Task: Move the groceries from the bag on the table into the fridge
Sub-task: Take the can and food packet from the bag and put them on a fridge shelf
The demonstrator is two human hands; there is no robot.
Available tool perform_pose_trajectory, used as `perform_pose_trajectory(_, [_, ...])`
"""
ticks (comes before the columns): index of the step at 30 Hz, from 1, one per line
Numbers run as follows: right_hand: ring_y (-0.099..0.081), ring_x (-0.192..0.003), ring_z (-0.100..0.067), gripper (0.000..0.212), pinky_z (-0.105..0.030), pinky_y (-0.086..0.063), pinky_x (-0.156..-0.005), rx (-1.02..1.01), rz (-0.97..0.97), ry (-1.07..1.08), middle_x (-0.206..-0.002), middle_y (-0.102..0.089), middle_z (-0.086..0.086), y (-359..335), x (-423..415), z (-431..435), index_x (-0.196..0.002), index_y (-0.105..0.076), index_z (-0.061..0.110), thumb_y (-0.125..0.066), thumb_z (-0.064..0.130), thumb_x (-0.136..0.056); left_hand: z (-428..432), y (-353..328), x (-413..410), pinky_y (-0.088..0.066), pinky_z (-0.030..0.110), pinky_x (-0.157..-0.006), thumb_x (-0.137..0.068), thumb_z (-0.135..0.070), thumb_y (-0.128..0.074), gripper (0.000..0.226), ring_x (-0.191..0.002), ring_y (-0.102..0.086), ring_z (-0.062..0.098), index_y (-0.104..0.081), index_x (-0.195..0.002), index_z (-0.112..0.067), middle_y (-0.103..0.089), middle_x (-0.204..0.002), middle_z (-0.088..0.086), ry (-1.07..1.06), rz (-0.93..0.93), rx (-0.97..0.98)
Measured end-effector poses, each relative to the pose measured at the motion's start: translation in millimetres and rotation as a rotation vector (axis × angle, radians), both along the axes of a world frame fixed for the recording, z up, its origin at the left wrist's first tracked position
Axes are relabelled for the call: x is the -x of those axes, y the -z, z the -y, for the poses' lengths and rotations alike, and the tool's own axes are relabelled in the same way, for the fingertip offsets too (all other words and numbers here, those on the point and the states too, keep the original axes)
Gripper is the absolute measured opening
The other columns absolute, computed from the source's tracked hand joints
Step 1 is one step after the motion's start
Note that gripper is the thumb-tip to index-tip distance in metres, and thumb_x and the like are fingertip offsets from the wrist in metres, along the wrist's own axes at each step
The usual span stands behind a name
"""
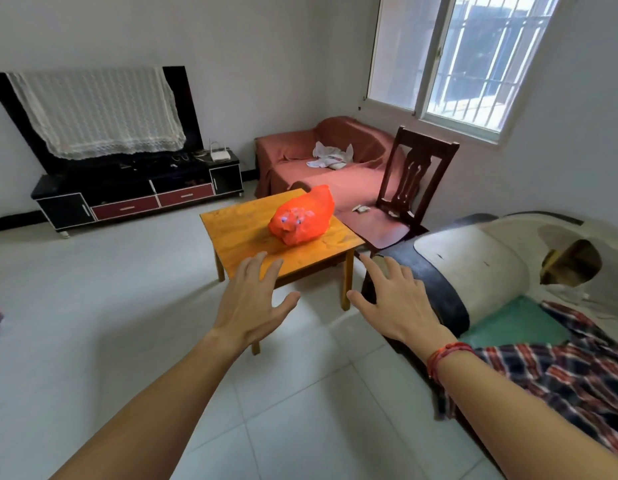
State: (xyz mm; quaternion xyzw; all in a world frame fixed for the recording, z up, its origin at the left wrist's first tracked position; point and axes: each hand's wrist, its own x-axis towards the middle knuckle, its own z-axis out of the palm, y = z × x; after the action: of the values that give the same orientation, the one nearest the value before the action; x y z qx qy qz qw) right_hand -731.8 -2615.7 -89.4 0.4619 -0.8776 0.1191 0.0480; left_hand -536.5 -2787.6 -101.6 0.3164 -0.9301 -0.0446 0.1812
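Opening step, by the look of it: reaching for the orange plastic bag point(302, 216), with no groceries taken out yet. Lying on its side, bulging, about midway across the small wooden surface point(231, 233), with pale packets dimly visible through the plastic. Mouth of the bag: not made out. Untouched, as far as can be seen.

Left hand point(250, 303) stretched forward palm down, short of the bag and to its near left, overlapping the surface's near edge in the view. Right hand point(394, 303) palm down too, to the bag's near right, apart from it. Fingers point(254, 271) on both spread, straight and released, holding nothing. Forearms out nearly straight, with a red string band point(446, 355) round the right wrist.

Next, most likely: closing on the bag, then either opening it or lifting it whole by the gathered plastic. Calls for a gentle grasp from both sides, given thin plastic prone to tearing or slumping. No fridge in sight anywhere beyond the bag; needs finding first.
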Motion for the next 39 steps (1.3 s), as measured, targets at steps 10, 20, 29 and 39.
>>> perform_pose_trajectory(10, [-0.035, -0.136, -0.032, 0.074, -0.049, -0.037, -0.105, -0.063, 0.028, -0.05, -0.154, -0.031, -0.01, 7, 129, 131, -0.153, -0.018, 0.036, -0.041, 0.067, -0.089, 118, 7, 123, -0.036, 0.044, -0.108, -0.085, -0.069, -0.035, 0.078, -0.141, -0.027, 0.027, -0.036, -0.147, -0.022, -0.031, -0.154, 0.007, -0.052, 0.041, -0.056])
perform_pose_trajectory(20, [-0.037, -0.137, -0.032, 0.073, -0.047, -0.037, -0.105, -0.117, 0.053, -0.061, -0.155, -0.032, -0.011, 44, 230, 278, -0.153, -0.022, 0.035, -0.046, 0.065, -0.091, 267, 51, 227, -0.042, 0.045, -0.103, -0.084, -0.067, -0.04, 0.075, -0.135, -0.035, 0.031, -0.041, -0.142, -0.02, -0.037, -0.148, 0.011, -0.016, 0.036, -0.088])
perform_pose_trajectory(29, [-0.042, -0.131, -0.032, 0.074, -0.047, -0.041, -0.101, -0.198, 0.112, -0.052, -0.149, -0.038, -0.011, 65, 308, 409, -0.153, -0.021, 0.034, -0.044, 0.066, -0.09, 402, 68, 307, -0.042, 0.044, -0.103, -0.081, -0.07, -0.037, 0.077, -0.136, -0.032, 0.029, -0.04, -0.143, -0.023, -0.035, -0.15, 0.008, -0.003, 0.083, -0.185])
perform_pose_trajectory(39, [-0.039, -0.134, -0.034, 0.073, -0.046, -0.04, -0.104, -0.242, 0.187, -0.066, -0.15, -0.036, -0.012, 92, 378, 504, -0.153, -0.02, 0.034, -0.045, 0.064, -0.091, 489, 96, 373, -0.046, 0.047, -0.099, -0.082, -0.067, -0.04, 0.076, -0.14, -0.027, 0.026, -0.037, -0.145, -0.024, -0.031, -0.153, 0.004, -0.03, 0.15, -0.272])
